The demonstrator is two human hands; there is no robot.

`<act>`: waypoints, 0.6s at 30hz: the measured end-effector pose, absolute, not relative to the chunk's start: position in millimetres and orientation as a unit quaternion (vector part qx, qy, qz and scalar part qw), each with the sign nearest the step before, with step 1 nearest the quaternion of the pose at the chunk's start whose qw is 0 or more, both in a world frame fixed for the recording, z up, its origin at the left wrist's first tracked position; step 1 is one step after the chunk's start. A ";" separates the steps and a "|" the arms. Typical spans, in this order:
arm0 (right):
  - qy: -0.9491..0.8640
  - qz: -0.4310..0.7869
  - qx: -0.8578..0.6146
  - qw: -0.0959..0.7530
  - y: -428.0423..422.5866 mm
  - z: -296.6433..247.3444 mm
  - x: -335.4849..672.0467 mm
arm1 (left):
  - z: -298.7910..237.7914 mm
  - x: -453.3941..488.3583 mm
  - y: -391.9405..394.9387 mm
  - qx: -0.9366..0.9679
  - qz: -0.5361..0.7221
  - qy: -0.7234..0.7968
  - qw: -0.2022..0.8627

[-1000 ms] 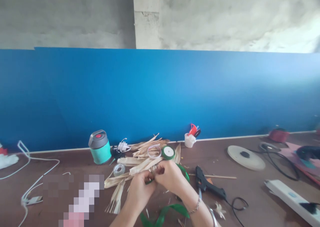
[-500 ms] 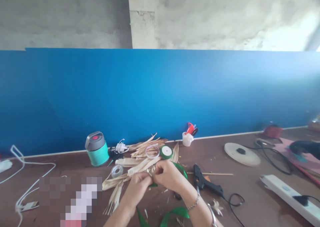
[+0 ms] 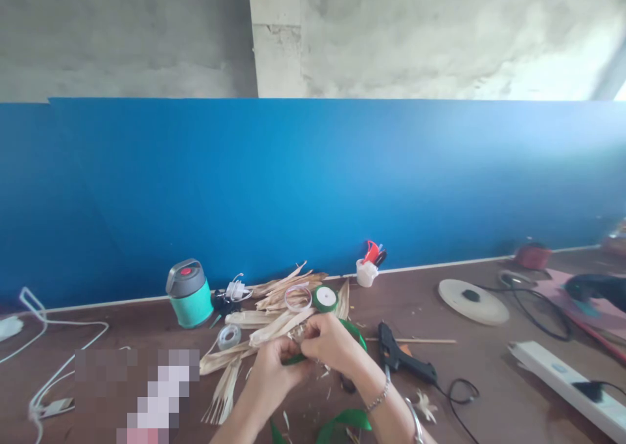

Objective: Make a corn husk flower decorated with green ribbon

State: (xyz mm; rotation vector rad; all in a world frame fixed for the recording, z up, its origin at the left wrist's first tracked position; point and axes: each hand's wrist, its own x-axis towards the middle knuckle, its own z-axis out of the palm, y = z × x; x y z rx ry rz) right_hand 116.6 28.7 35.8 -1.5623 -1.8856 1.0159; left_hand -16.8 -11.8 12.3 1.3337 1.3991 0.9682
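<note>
My left hand (image 3: 274, 369) and my right hand (image 3: 328, 345) meet over the middle of the desk, fingers pinched together. Between their fingertips is a small pale corn husk piece (image 3: 296, 332), mostly covered by the fingers. A bit of green ribbon (image 3: 295, 359) shows under the left fingers; I cannot tell whether it is held. Just beyond the hands lie dried corn husks (image 3: 274, 330), a ring of tape (image 3: 298, 296) and a green ribbon spool (image 3: 325, 298). More green ribbon (image 3: 342, 420) curls on the desk below my right wrist.
Right of my hands are a black glue gun (image 3: 403, 359), a thin stick (image 3: 433, 341), a husk flower (image 3: 425, 405) and a white power strip (image 3: 570, 385). A teal flask (image 3: 192, 304), a tape roll (image 3: 229, 336) and white cables (image 3: 73, 323) lie left. A cup (image 3: 366, 273) stands behind.
My left hand has turned slightly and its fingers have shifted around the small husk piece. The right hand stays nearly in place, and the things on the desk have not moved.
</note>
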 end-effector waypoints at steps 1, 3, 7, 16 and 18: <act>-0.689 0.370 -0.574 0.244 28.9 34.2 115.9 | 11.7 -16.1 -11.4 0.548 0.396 0.574 0.463; -0.688 0.366 -0.576 0.249 29.6 29.9 114.0 | 9.5 -15.4 -10.1 0.554 0.397 0.584 0.441; -0.686 0.359 -0.578 0.258 30.6 22.0 110.2 | 3.3 -15.8 -7.7 0.563 0.386 0.614 0.395; -0.668 0.410 -0.563 0.264 32.7 24.8 112.6 | 4.9 -16.7 -10.1 0.552 0.402 0.598 0.420; -0.663 0.447 -0.544 0.253 35.3 26.5 116.5 | 7.4 -16.4 -11.1 0.536 0.404 0.608 0.425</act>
